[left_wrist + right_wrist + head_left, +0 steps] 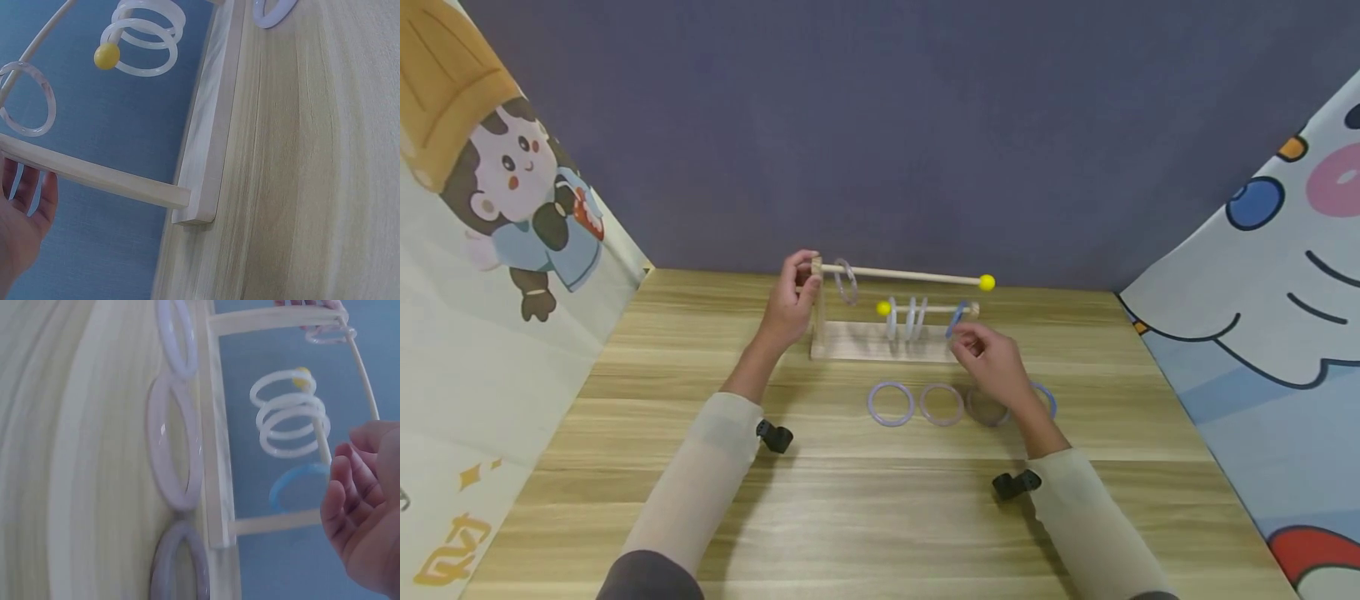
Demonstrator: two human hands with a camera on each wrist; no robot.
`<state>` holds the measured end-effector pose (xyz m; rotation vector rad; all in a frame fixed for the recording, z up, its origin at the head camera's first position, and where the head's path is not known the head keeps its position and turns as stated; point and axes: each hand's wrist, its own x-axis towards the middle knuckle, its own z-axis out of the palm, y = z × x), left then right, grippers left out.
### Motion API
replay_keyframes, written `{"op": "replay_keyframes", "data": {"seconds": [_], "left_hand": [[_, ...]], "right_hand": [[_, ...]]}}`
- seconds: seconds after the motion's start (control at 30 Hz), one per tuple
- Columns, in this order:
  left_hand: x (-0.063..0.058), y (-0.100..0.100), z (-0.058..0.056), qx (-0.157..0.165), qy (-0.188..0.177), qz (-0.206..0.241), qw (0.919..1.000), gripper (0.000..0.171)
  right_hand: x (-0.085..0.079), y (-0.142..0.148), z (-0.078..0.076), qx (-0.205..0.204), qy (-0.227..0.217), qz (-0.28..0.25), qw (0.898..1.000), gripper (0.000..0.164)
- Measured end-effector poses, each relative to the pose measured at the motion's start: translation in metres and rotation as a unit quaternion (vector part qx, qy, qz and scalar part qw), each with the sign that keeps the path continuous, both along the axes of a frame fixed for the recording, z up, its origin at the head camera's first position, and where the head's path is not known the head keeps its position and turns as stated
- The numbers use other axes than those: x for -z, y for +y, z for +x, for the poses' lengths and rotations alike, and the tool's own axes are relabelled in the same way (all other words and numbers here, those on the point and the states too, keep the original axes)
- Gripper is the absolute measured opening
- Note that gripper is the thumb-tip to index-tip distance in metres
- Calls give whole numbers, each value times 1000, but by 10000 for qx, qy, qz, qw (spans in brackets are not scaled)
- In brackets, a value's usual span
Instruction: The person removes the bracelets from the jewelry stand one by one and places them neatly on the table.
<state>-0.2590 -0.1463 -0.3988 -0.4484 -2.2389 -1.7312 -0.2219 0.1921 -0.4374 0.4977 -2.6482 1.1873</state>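
Observation:
A wooden stand point(880, 343) has two rods with yellow end balls. My left hand point(790, 304) holds the top of its left post point(100, 175), thumb in front and fingers behind. A clear pinkish ring point(47, 103) hangs on the upper rod beside that hand. Three whitish rings point(290, 415) hang on the lower rod, along with a blue ring point(956, 318), tilted near the right post. My right hand point(992, 362) is beside the blue ring with loosely bent fingers point(337, 494); no ring shows between them. Whether a fingertip touches the blue ring is unclear.
In front of the stand, a lavender ring point(891, 404), a pinkish ring point(942, 405), a greyish ring point(181, 562) and another blue ring point(1045, 400) lie in a row on the wood-grain table point(880, 517). My right forearm partly covers the last two. A dark wall point(880, 133) stands behind.

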Motion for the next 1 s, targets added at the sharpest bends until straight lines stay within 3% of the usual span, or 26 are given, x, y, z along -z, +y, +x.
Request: {"op": "replay_keyframes", "data": {"seconds": [0.2, 0.73, 1.0], "left_hand": [[0, 1, 0, -39, -3, -62, 10000, 39], [-2, -1, 3, -61, 70, -4, 10000, 39], [-5, 2, 8, -137, 113, -48, 9998, 37]], "right_hand": [[-4, -18, -3, -92, -149, -743, 9971, 22], [-13, -71, -15, -62, -241, -1750, 9842, 25], [-18, -92, -20, -79, -567, -2235, 9730, 27]]}}
